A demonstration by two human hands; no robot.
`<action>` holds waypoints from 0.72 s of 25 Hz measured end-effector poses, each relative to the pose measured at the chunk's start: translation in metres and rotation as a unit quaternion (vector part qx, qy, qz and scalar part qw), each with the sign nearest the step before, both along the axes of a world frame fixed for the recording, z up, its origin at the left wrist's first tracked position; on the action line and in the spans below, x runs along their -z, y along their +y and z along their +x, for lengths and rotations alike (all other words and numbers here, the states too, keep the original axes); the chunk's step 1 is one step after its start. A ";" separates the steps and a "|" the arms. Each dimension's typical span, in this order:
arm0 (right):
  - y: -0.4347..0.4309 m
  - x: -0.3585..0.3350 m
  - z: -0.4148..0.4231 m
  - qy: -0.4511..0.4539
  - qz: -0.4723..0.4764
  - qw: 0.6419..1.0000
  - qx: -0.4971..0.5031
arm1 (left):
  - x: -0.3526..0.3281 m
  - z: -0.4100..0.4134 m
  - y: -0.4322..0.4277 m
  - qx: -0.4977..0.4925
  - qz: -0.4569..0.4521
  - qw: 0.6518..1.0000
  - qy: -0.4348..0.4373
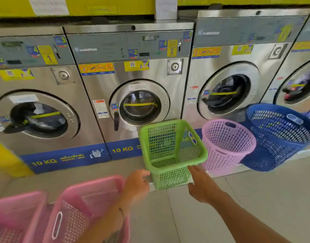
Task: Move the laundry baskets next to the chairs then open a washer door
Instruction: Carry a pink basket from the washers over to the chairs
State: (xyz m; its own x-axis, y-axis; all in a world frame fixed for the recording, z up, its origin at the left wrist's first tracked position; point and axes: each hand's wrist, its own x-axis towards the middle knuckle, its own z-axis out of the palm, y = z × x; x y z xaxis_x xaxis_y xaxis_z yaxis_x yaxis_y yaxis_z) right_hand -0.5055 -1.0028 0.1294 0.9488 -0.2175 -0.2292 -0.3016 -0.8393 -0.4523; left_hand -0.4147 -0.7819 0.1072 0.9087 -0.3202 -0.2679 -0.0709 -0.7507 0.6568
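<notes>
Our left hand (136, 184) and right hand (201, 185), both loose and holding nothing, flank the square green plastic mesh basket (171, 178); right fingertips (192, 169) reach its near rim.

The square basket (170, 155) stands on the floor (256, 199) before the middle washer (133, 79), below and right of its door. Just right of the square basket stands a round basket (226, 146), then a larger basket (280, 135), tilted, before the next washers. Left of the square basket and nearer me sits a fourth basket (91, 199), with a fifth basket (17, 207) at its left.
</notes>
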 end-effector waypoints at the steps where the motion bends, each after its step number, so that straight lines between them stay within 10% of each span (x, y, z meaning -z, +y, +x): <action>1: -0.018 -0.007 -0.002 0.001 0.003 1.000 0.004 | -0.007 -0.002 -0.018 0.002 -0.003 1.000 -0.009; 18: -0.177 0.029 0.193 0.024 -0.051 0.998 -0.007 | 0.047 0.178 -0.123 -0.007 0.029 0.995 -0.091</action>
